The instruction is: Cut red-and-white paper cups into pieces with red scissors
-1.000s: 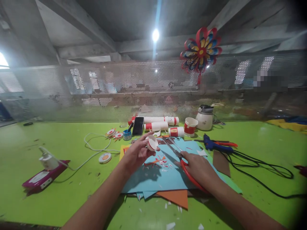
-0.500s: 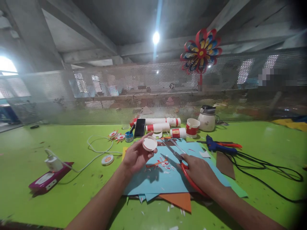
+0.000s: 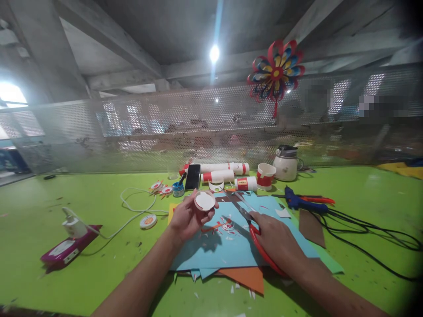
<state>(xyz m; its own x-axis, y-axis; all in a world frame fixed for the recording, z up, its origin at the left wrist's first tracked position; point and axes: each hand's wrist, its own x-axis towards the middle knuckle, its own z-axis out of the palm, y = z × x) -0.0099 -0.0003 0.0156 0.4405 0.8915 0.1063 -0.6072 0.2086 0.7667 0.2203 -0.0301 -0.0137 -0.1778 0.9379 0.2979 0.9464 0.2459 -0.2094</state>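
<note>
Many paper scraps near scissors

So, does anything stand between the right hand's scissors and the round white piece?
Only fingertips of the left hand, at the edge of the round white piece facing the scissors; otherwise nothing visible blocks the right hand.

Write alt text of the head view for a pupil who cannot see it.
A person's left hand holds a round white piece, and the right hand red-handled scissors, over blue paper strewn with scraps on a green table.
</note>
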